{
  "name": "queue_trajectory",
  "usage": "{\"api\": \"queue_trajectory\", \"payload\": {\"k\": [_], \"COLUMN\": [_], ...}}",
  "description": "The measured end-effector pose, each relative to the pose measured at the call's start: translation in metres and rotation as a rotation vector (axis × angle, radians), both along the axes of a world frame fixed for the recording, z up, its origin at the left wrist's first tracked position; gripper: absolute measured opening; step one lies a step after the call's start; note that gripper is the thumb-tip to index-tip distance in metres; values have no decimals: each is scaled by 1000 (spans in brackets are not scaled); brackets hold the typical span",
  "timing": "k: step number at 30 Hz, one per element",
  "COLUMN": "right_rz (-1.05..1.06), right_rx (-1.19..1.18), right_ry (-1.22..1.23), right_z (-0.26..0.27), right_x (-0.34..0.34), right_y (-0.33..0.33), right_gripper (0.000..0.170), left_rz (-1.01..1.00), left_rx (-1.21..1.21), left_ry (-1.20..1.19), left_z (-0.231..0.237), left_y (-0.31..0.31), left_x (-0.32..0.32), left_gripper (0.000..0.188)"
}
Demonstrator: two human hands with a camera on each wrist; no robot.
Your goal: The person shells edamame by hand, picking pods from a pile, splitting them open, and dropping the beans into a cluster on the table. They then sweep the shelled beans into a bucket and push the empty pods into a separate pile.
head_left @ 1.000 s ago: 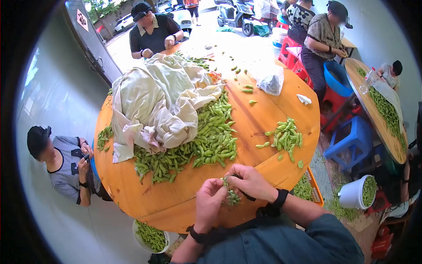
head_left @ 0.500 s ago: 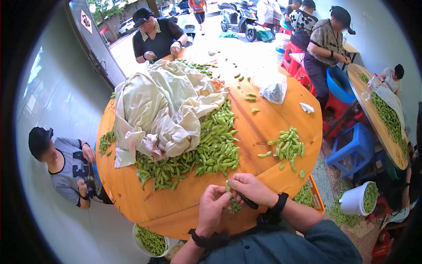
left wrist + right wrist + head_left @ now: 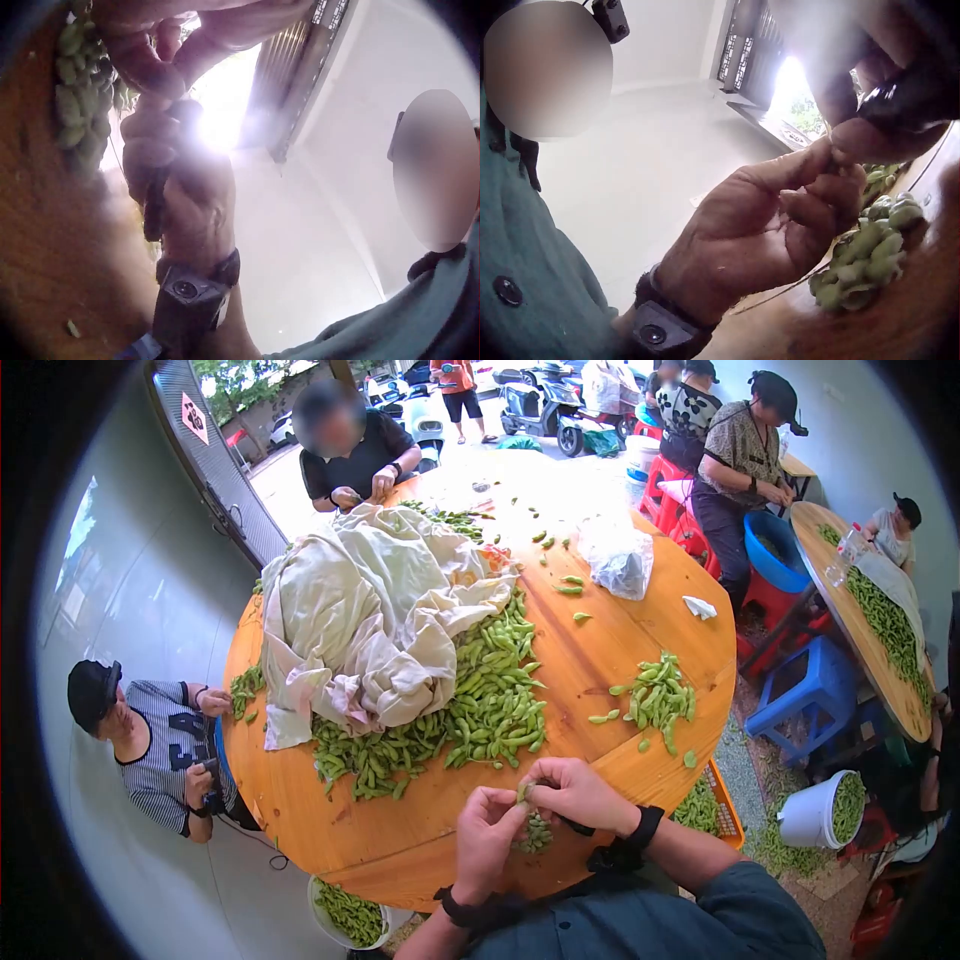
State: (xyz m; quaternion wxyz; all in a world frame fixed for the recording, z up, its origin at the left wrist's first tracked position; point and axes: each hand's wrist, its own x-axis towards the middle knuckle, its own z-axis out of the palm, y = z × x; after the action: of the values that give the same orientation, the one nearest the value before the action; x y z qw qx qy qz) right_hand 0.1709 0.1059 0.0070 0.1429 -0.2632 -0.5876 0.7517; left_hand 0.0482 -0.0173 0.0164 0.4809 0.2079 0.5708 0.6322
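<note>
My left hand (image 3: 488, 838) and right hand (image 3: 580, 793) meet fingertip to fingertip above the near edge of the table. Between them they pinch a green soybean pod (image 3: 523, 791), mostly covered by the fingers. A black tool (image 3: 900, 101) lies in the curl of my right hand; its kind I cannot tell. In the left wrist view the same tool (image 3: 155, 202) runs down along the palm. Just under the hands is a small heap of shelled green beans (image 3: 537, 835), also seen close by the left hand in the right wrist view.
A large pile of pods (image 3: 490, 705) lies ahead, partly under a pale cloth (image 3: 350, 620). A smaller pod pile (image 3: 660, 700) is to the right, near a plastic bag (image 3: 615, 560). Below the table edge stand an orange crate (image 3: 727, 805) and a bucket (image 3: 345, 915). People sit around.
The pod, which stood up above my fingertips half a second ago, is now mostly hidden between them. At the left, a seated person's hand has moved to the table edge.
</note>
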Motion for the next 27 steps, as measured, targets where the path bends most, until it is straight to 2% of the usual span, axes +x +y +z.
{"api": "queue_trajectory", "payload": {"k": [1, 3, 6, 10, 12, 13, 17, 19, 20, 22, 23, 24, 27], "right_rz": [1, -45, -39, -24, -4, 6, 1, -18, -30, -187, -207, -214, -303], "right_rx": [8, 277, 362, 260, 265, 194, 242, 122, 128, 540, 680, 681, 1209], "right_ry": [5, -55, -97, -57, -31, 12, 118, -24, -21, -2, -133, -135, -288], "right_z": [-1, -6, -7, -6, -14, -12, -14, 6, 7, 6, 12, 12, 11], "right_x": [0, -1, 1, 3, 7, 9, 11, 13, 15, 23, 31, 38, 55], "right_y": [-1, -2, -1, -2, 2, 2, -4, -8, -5, 2, 8, 15, 32], "right_gripper": [18, 21, 21, 17, 15, 14, 11, 13, 13, 13, 16, 16, 19], "left_rz": [17, 13, -17, -47, -211, -230, -178, -146, -159, -88, -97, -70, -71], "left_rx": [-15, 6, 2, 118, 127, 126, 89, 33, 38, -12, -10, -14, 5], "left_ry": [107, 150, 191, 70, -113, -106, -1, -18, -14, -22, -21, -26, -50], "left_z": [3, -3, -6, -13, -10, -8, -14, -13, -11, 1, -2, -7, -5], "left_y": [2, 1, -1, -3, -7, -8, -6, -3, -2, -4, -3, -4, -5], "left_x": [2, 2, 0, -9, -18, -20, -21, -22, -20, -15, -16, -18, -17], "left_gripper": [17, 17, 16, 13, 12, 13, 14, 15, 15, 14, 14, 14, 13]}}
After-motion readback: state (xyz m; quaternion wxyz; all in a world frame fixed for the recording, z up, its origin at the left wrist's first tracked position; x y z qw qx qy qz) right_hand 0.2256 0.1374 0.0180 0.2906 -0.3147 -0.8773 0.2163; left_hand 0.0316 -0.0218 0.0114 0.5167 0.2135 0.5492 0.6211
